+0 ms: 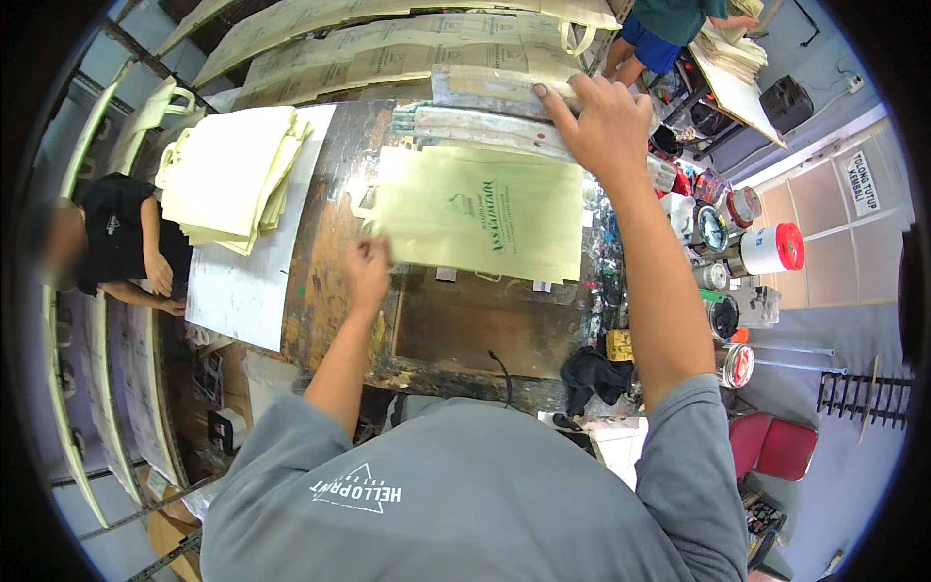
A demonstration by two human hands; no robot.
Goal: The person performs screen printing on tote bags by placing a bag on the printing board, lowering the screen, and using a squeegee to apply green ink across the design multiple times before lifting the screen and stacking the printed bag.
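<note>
A pale yellow bag [480,213] with dark green print lies flat on the stained worktable [325,218] before me. At its left edge, by a small handle loop, is my left hand [367,272], slightly blurred, with curled fingers. I cannot make out whether the bag's corner is between them. My right hand [609,121] reaches past the bag's right side and grips the far end of a printing-screen frame [490,89], thumb on its near face. The frame stands tilted up behind the bag.
Stacked yellow bags [228,170] sit on a white board [238,286] at left, beside a person in black [121,228]. Paint tubs [771,249] crowd the right side, near a black cloth [593,378]. Racks of bags [378,58] stand behind; another person [650,39] works far right.
</note>
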